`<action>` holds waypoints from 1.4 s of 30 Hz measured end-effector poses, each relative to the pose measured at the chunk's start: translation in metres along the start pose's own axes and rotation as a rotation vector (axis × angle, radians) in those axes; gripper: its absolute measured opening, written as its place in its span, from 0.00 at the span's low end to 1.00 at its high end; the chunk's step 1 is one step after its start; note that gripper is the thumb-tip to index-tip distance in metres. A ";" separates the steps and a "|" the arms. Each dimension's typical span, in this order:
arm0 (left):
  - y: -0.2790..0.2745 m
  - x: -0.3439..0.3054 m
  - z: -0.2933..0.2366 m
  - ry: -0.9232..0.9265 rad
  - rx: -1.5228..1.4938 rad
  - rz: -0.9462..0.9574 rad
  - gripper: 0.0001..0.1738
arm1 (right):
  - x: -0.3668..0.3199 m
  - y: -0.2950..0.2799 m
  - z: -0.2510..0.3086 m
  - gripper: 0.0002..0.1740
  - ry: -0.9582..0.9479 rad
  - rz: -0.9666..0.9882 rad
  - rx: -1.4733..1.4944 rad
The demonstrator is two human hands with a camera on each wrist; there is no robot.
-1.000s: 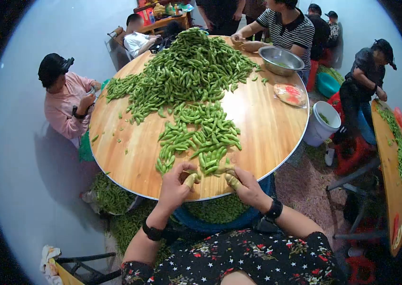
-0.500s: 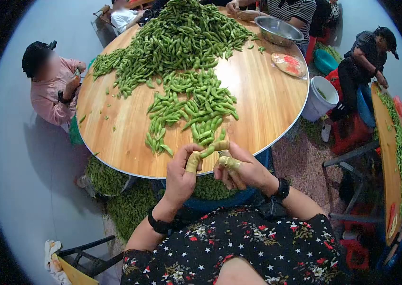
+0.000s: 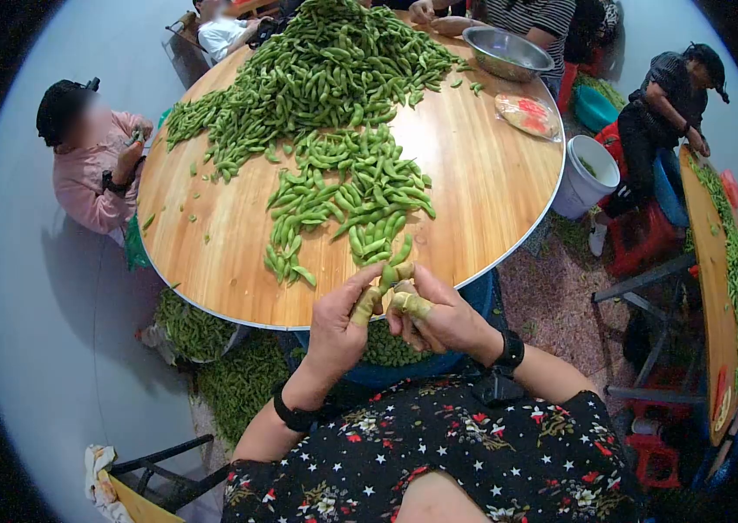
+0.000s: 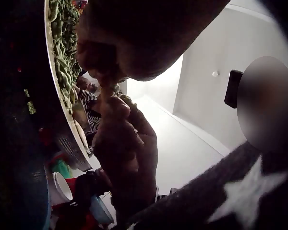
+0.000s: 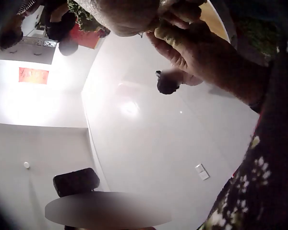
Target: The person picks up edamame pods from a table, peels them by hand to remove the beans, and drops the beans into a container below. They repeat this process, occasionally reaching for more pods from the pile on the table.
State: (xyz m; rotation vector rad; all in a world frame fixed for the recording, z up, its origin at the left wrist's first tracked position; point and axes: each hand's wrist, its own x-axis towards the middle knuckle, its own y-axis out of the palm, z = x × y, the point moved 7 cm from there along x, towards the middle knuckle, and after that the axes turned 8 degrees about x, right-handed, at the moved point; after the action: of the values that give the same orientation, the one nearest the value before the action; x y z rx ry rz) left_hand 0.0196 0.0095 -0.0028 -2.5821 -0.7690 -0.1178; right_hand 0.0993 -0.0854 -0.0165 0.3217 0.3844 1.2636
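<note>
Over the near edge of the round wooden table [image 3: 238, 288], my left hand [image 3: 340, 315] and right hand [image 3: 454, 318] meet at a green soybean pod [image 3: 388, 276]. The left thumb and fingers pinch the pod from one side, the right fingertips grip its other end. Yellowish covers wrap both thumbs and the right forefinger. Loose pods [image 3: 360, 179] lie just beyond, leading back to a tall heap of pods [image 3: 325, 83]. In the left wrist view the right hand [image 4: 125, 139] is dark against a bright wall; the right wrist view shows the left hand [image 5: 201, 57] at the fingertips.
Below the table edge stands a blue tub [image 3: 479, 301] with green contents. A metal bowl [image 3: 508, 54] and a bagged flat item [image 3: 527, 117] sit at the table's far right. A white bucket [image 3: 591, 179] is beside it. People sit around, one in pink [image 3: 94, 183].
First low over the table edge, the hands came together with a pod between them as the view tipped downward. In the last half second the left fingers shifted along the pod, now more upright.
</note>
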 end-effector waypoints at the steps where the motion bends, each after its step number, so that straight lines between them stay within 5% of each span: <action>1: 0.001 0.000 0.000 0.023 0.004 0.002 0.20 | 0.000 0.001 0.001 0.15 -0.009 0.008 0.001; 6: -0.003 0.001 -0.004 0.046 0.133 0.049 0.22 | -0.003 0.002 0.002 0.15 0.025 0.006 0.007; 8: -0.005 0.000 -0.019 0.256 0.176 0.039 0.23 | -0.001 0.003 0.006 0.15 0.013 0.029 -0.018; 13: 0.001 -0.022 -0.040 0.361 0.405 0.181 0.23 | -0.020 0.014 0.016 0.12 0.079 0.123 -0.113; 16: 0.000 -0.022 -0.027 0.275 -0.014 0.168 0.22 | -0.022 0.010 -0.001 0.13 0.224 0.113 0.066; 18: 0.013 -0.023 0.008 -0.244 -0.470 0.335 0.22 | -0.018 0.007 -0.014 0.13 0.284 0.108 0.250; 22: 0.024 -0.028 0.025 -0.509 -0.844 0.356 0.23 | -0.013 0.003 -0.022 0.14 0.313 0.093 0.388; 24: -0.003 -0.015 -0.006 0.183 0.097 0.077 0.21 | -0.012 0.002 -0.027 0.13 0.323 0.052 0.380; 25: -0.004 -0.014 -0.008 0.173 0.091 0.083 0.21 | -0.009 -0.001 -0.024 0.13 0.273 0.015 0.288; 27: -0.004 -0.021 -0.034 0.488 0.540 -0.007 0.16 | -0.007 -0.002 -0.020 0.11 0.195 -0.028 0.134; 32: 0.001 -0.023 -0.020 0.281 0.266 -0.062 0.10 | -0.008 0.003 -0.015 0.10 0.166 -0.043 0.071; 34: 0.006 -0.022 0.018 -0.163 -0.142 0.049 0.08 | -0.006 0.002 -0.016 0.09 0.153 -0.024 0.024; 38: 0.016 -0.022 0.039 -0.442 -0.453 0.115 0.08 | -0.010 -0.007 -0.005 0.11 0.218 -0.089 -0.269; 39: 0.017 -0.021 0.040 -0.441 -0.453 0.116 0.08 | -0.010 -0.010 -0.009 0.11 0.217 -0.090 -0.269; 41: 0.008 -0.016 0.024 -0.142 -0.003 0.042 0.08 | -0.015 -0.015 0.022 0.15 -0.378 -0.244 -0.856; 42: 0.009 -0.016 0.023 -0.142 -0.002 0.043 0.08 | -0.014 -0.016 0.021 0.15 -0.378 -0.245 -0.855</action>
State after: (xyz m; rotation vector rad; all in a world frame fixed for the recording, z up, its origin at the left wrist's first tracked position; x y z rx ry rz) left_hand 0.0104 0.0044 -0.0298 -2.6287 -0.7623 0.0793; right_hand 0.1185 -0.1037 -0.0035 -0.2165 -0.4351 0.9934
